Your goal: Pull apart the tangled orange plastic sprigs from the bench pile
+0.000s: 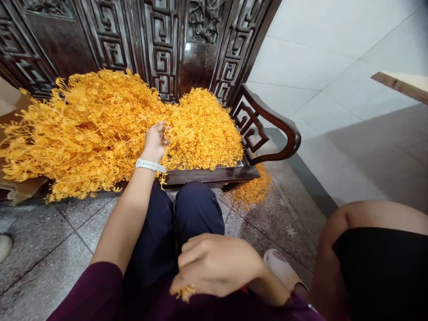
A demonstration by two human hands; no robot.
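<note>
My left hand [156, 140], with a pale wristband [150, 165] on its wrist, reaches to the bench where two heaps meet. Its fingers are curled against the orange pieces, and whatever is between them is not clear. To its left spreads a large heap of orange plastic flower-like pieces [90, 129] with thin stems. A denser heap of small orange pieces [207, 133] lies to its right. Close to my body, my right hand [217, 265] is closed, back upward, over my lap. A small orange plastic flower piece [185, 293] pokes out from its fingertips.
The heaps rest on a dark carved wooden bench [207, 175] with a curved armrest [290, 138]. More orange pieces [254, 189] lie on the tiled floor beside it. Another person's bare leg [341, 236] is close on my right. A wooden edge [401, 87] juts in at upper right.
</note>
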